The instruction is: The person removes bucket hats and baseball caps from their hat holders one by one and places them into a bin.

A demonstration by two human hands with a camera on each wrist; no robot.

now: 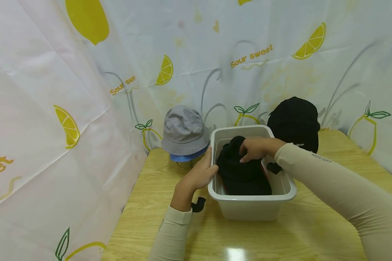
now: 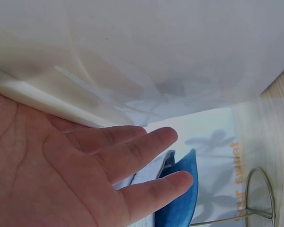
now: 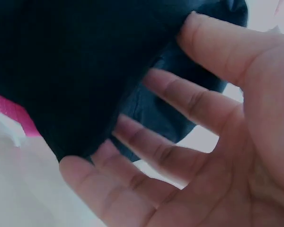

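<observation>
My left hand [image 1: 200, 172] holds the left rim of a white plastic bin [image 1: 253, 210], thumb over the edge and fingers along the outer wall. In the left wrist view its fingers [image 2: 151, 198] are fairly straight. Inside the bin lies a black hat [image 1: 243, 177]. My right hand [image 1: 256, 149] reaches in from the right and grips its fabric. In the right wrist view the fingertips go behind an edge of the dark cloth [image 3: 61, 71], with the thumb at its top. A pink-red piece [image 3: 28, 118] shows beneath that cloth.
Left of the bin, a grey bucket hat [image 1: 184, 127] sits over a blue hat [image 1: 189, 156] on a wire stand [image 2: 261, 213]. A black cap [image 1: 294, 121] stands behind the bin at right. Patterned white sheets [image 1: 189, 36] hang behind the wooden table [image 1: 160, 217].
</observation>
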